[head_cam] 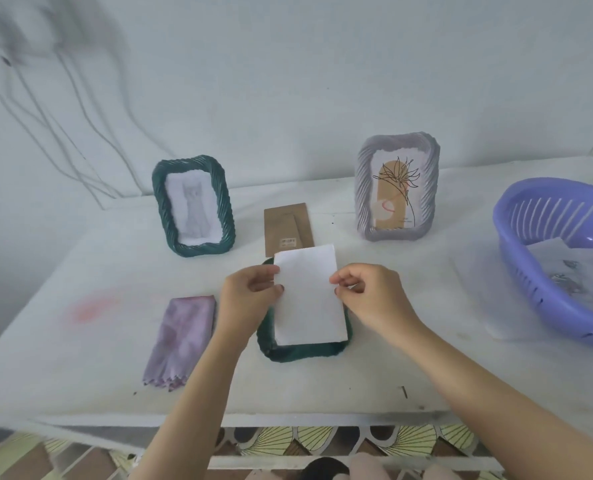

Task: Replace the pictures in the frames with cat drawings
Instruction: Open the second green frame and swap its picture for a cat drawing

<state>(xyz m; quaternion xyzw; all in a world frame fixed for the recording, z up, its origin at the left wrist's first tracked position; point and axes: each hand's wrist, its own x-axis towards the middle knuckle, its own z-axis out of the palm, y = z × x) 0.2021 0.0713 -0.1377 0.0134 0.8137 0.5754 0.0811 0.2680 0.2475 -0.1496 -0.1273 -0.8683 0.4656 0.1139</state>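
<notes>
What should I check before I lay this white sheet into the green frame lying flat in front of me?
1. Grip on the white sheet: ok. The left hand pinches its left edge and the right hand pinches its right edge.
2. Sheet over the flat green frame: ok.
3. Sheet squared to that frame: not ok. It looks tilted and covers the far rim.
4. Cat drawing facing the right way: cannot tell. The visible side looks blank.
5. Frame opening free of the old picture: cannot tell. The sheet hides it.
6. Brown backing board off and near: ok. It lies on the table just beyond the frame.
</notes>
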